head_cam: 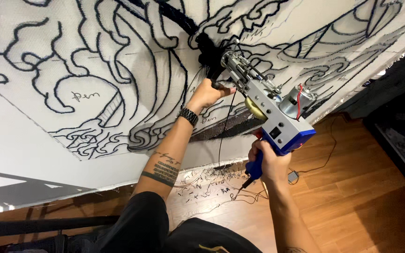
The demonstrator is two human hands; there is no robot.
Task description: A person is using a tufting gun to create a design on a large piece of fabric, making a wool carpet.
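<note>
My right hand is closed fully around the blue plastic pistol grip of the tufting gun, a blocky grey metal machine with a blue base, a small cylindrical silver motor on top and a bright steel needle assembly at its nose. My left hand is wrapped around the gun's black front handle, fingers curled shut over it; a dark metal-link wristwatch sits on that wrist.

The gun's nose is pressed against the stretched off-white woven backing cloth, which fills the upper part of the view. The cloth has a fine, flat weave and carries curling wave-like outlines in black. A fuzzy black tufted patch of yarn lies just beside the needle tip, soft and raised against the flat cloth.

A thin black cord hangs down from the gun's underside; where it ends is hard to make out.

Below, loose black yarn scraps are scattered over the glossy brown wooden plank floor. No container is in view.
</note>
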